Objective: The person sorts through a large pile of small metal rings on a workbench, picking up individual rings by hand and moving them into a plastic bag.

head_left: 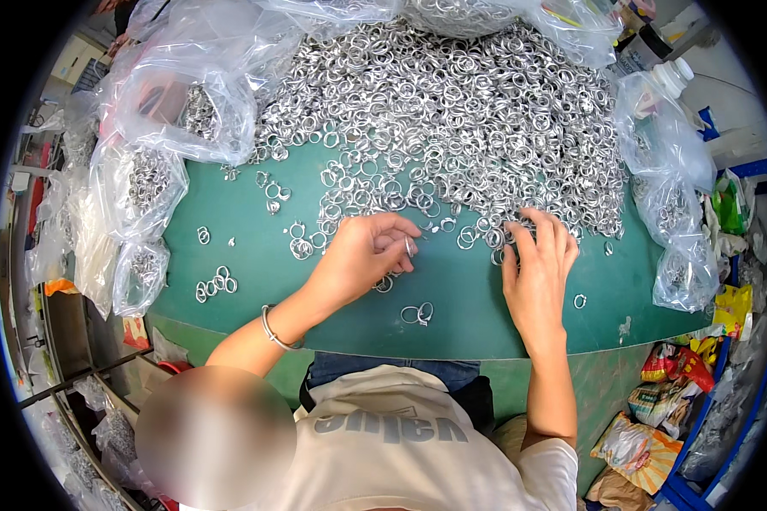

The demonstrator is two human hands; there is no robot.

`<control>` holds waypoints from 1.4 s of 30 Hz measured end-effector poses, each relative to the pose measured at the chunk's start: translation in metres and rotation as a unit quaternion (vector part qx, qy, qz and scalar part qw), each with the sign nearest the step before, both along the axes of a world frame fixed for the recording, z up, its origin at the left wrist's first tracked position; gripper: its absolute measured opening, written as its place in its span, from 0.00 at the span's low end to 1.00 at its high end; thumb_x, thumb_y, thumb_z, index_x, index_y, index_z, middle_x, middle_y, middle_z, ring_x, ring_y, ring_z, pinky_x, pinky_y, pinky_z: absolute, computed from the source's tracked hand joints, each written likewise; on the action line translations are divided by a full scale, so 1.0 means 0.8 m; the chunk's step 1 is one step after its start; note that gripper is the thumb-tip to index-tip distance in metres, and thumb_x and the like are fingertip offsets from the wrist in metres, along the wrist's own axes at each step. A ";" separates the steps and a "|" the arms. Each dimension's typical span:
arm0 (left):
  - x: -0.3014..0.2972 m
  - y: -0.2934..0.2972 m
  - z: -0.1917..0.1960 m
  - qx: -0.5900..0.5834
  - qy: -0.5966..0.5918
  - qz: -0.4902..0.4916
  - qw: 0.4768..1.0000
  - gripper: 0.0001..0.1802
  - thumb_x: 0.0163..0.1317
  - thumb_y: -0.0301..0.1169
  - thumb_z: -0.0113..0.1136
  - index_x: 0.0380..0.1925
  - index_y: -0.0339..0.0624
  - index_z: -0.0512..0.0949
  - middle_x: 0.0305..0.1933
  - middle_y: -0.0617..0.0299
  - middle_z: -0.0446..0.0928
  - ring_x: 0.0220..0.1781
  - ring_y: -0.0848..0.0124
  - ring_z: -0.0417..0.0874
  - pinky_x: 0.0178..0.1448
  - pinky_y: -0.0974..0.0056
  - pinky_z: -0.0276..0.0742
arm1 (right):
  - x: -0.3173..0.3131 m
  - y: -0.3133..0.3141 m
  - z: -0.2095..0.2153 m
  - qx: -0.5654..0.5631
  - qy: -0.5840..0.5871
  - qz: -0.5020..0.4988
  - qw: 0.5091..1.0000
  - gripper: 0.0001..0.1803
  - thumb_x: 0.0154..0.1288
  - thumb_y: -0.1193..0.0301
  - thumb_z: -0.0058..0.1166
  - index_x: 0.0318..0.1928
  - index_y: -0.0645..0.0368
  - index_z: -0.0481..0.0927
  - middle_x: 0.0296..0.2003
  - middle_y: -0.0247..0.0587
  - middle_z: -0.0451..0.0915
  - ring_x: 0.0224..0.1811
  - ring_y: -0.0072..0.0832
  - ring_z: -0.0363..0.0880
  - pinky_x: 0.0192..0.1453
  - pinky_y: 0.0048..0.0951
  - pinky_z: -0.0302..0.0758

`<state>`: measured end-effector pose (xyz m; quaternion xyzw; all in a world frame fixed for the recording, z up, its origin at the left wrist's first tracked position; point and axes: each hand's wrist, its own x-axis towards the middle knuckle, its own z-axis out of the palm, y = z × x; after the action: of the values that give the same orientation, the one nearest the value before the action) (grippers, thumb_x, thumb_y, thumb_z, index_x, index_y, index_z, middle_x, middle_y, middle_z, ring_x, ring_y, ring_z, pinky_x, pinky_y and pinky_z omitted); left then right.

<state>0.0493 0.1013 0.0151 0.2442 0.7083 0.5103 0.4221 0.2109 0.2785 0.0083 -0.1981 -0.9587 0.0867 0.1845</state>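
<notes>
1. The work in hand looks like sorting or pairing small metal rings: a huge heap of silvery rings (452, 111) covers the far half of the green table (256, 281), and both hands work at its near edge.
2. The left hand (362, 255) is curled, its fingertips pinched on one small ring (409, 247), held just above the table. A thin bracelet (273, 328) sits on that wrist.
3. The right hand (537, 268) lies flat and spread, fingers loose, with the fingertips touching rings at the heap's near rim; it grips nothing that I can see.
4. A joined pair of rings (418, 313) lies near, between the two hands, and a small cluster (216, 283) sits well apart at the left.
5. The next move, as I judge it, calls for the right hand's fingers to draw one ring free of the tangle without dragging its neighbours.
6. Clear plastic bags (141, 183) partly filled with rings stand at the left and right of the table.
</notes>
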 end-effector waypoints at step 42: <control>0.055 -0.111 -0.010 0.031 -0.116 0.092 0.988 0.10 0.70 0.26 0.55 0.44 0.29 0.80 0.32 0.56 0.83 0.29 0.76 0.84 0.33 0.73 0.78 | 0.006 -0.100 0.010 -0.272 -0.065 0.188 0.942 0.20 0.50 0.75 0.68 0.47 0.61 0.80 0.42 0.44 0.72 0.41 0.42 0.73 0.45 0.40 0.72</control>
<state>0.0935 0.0128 0.0074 0.1300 0.6577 0.5936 0.4453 0.2158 0.1987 0.0165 -0.0626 -0.9282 0.3645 0.0415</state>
